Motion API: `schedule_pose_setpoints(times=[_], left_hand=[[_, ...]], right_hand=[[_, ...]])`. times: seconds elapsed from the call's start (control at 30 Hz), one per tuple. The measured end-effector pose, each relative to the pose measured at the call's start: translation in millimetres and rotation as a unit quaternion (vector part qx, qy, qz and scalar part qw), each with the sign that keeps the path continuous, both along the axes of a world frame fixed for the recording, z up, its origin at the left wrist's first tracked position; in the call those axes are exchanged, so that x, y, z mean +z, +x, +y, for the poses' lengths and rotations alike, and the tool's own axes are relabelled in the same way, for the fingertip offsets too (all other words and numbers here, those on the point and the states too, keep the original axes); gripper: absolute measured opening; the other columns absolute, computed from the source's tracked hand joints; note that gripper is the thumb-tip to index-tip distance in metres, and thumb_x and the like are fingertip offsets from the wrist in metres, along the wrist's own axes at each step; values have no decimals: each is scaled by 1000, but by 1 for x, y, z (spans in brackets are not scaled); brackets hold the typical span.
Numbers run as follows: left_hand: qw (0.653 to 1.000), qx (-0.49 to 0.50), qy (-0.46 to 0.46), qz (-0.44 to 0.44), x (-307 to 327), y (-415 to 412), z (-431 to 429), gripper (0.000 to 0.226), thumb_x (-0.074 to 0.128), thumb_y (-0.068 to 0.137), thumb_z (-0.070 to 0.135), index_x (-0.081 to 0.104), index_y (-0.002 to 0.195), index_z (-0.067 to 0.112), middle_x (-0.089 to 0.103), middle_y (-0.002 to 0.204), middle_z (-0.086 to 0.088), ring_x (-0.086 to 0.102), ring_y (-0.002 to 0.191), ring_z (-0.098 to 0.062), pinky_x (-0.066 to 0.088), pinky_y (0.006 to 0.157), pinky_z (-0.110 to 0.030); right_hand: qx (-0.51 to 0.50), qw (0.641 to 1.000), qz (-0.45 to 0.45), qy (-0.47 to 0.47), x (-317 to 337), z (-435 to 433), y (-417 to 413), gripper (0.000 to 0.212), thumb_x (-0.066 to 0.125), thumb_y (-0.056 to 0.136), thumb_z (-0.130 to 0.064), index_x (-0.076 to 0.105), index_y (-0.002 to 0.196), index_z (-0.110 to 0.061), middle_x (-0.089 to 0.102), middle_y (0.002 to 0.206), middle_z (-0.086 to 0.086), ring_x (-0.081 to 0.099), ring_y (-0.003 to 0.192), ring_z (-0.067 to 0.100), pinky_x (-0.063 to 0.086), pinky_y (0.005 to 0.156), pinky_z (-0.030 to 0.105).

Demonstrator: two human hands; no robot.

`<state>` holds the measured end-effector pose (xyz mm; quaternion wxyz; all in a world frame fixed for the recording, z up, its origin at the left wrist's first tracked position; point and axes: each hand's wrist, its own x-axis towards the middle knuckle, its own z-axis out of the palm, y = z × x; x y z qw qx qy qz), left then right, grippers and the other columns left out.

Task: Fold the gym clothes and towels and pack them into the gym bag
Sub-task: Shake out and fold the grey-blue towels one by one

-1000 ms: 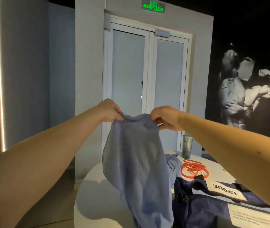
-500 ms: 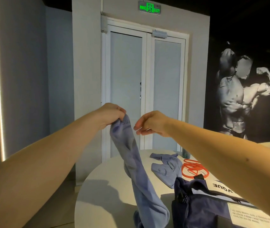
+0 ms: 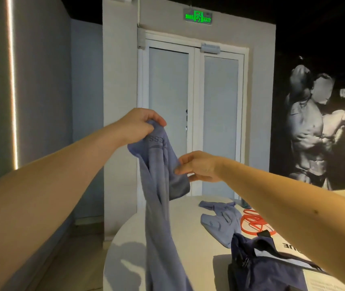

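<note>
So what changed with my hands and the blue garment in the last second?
The right hand let go of the top edge of the blue garment, dropped lower and now pinches its side below the left hand. It went from spread wide to a narrow hanging bunch. The left hand kept its grip at the top; the other blue cloth, orange bands and gym bag stayed on the table.

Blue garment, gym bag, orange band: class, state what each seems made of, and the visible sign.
Blue garment: soft matte knit, probably; hangs limp in folds. Gym bag: dark woven synthetic, perhaps nylon; faint sheen, slumped. Orange band: likely rubber; smooth thin loops.
</note>
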<state>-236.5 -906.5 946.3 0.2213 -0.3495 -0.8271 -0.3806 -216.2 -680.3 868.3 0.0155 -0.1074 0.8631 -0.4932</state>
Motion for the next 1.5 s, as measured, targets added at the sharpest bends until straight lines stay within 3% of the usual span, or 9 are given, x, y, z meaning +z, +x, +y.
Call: schedule_pose_setpoints(times=[0.13, 0.33, 0.6, 0.73, 0.8, 1.0, 1.17, 1.33, 1.5], left_hand=[[999, 32, 16, 14, 10, 5, -14, 56, 38, 90, -13, 69, 121, 22, 68, 108, 4, 61, 97, -4, 44, 76, -7], [994, 68, 69, 44, 27, 8, -38, 47, 39, 91, -10, 66, 115, 18, 74, 101, 3, 67, 98, -12, 46, 73, -12], [982, 148, 52, 108, 59, 22, -80, 20, 61, 94, 4, 71, 107, 15, 68, 108, -4, 62, 100, -19, 43, 85, -26], [982, 123, 104, 95, 78, 41, -94, 18, 73, 92, 14, 70, 109, 14, 68, 106, -3, 61, 99, -16, 45, 75, -21], [982, 96, 143, 76, 87, 48, -98, 20, 71, 94, 15, 70, 114, 12, 67, 107, -2, 60, 102, -15, 46, 82, -22], [975, 12, 222, -12, 103, 39, -104, 18, 65, 99, 25, 73, 111, 14, 73, 114, -8, 68, 99, -18, 53, 87, -29], [968, 16, 238, -72, 96, 17, -97, 30, 59, 102, 35, 70, 119, 14, 73, 109, -2, 69, 97, -17, 54, 81, -29], [974, 73, 194, -87, 65, -42, -81, 20, 66, 97, 34, 70, 93, 15, 65, 86, -2, 59, 73, -15, 49, 65, -27], [976, 126, 133, -116, 13, -115, -66, 32, 78, 86, 40, 77, 105, 14, 73, 108, -10, 68, 100, -28, 54, 85, -36]], right_hand=[[-50, 998, -2, 37, 7, 8, 6, 30, 72, 91, -10, 68, 121, -8, 69, 122, 6, 63, 113, 23, 56, 89, 32], [-129, 990, 57, 4, 29, 14, 32, 16, 66, 97, -17, 69, 110, -9, 70, 114, 9, 67, 101, 23, 59, 69, 26], [-123, 959, 135, -219, 76, 22, 74, 31, 60, 101, -23, 64, 121, 0, 69, 109, 12, 66, 88, 19, 60, 74, 28], [-94, 948, 150, -266, 101, 22, 91, 26, 56, 103, -24, 64, 120, -6, 71, 118, 11, 68, 108, 22, 61, 81, 28], [-85, 943, 156, -280, 114, 22, 95, 28, 56, 103, -26, 65, 121, -7, 73, 117, 10, 69, 108, 23, 61, 78, 29], [-51, 941, 177, -284, 149, 28, 88, 42, 51, 104, -39, 61, 132, -9, 71, 124, 9, 67, 117, 26, 52, 104, 41], [-36, 933, 184, -306, 153, 37, 73, 34, 46, 107, -26, 62, 132, -10, 71, 124, 7, 69, 113, 24, 55, 98, 37], [-138, 931, 191, -279, 129, 40, 26, 27, 57, 103, -24, 69, 123, -10, 75, 108, 4, 71, 87, 15, 59, 75, 26], [-250, 939, 200, -124, 84, 58, -33, 14, 67, 97, -23, 70, 106, -12, 70, 103, 7, 63, 88, 20, 61, 83, 37]])
